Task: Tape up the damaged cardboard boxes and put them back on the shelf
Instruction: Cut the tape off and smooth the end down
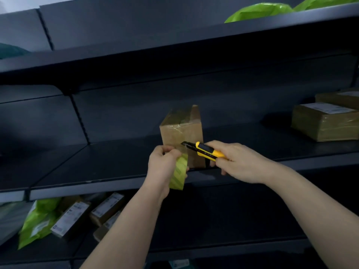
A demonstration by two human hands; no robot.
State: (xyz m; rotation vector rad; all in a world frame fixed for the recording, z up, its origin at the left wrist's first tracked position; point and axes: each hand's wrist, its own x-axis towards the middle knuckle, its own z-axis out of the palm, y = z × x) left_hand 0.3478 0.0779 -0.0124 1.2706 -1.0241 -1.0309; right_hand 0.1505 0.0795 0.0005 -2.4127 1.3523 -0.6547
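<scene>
Now: cardboard box (180, 131) stands upright near the front edge of the shelf (97, 167), tape across its top. Left hand (163, 164) grips the tape roll (178, 175), fingers curled, likely to hold the strip taut. Right hand (239, 164) clenches a yellow utility knife (206, 150), blade at the strip, apparently to sever it.

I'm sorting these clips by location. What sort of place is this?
Most likely a parcel storeroom or pickup depot. Dark metal shelves carry taped cardboard boxes, some with printed labels, and green mailing bags lie on the levels above and below.
</scene>
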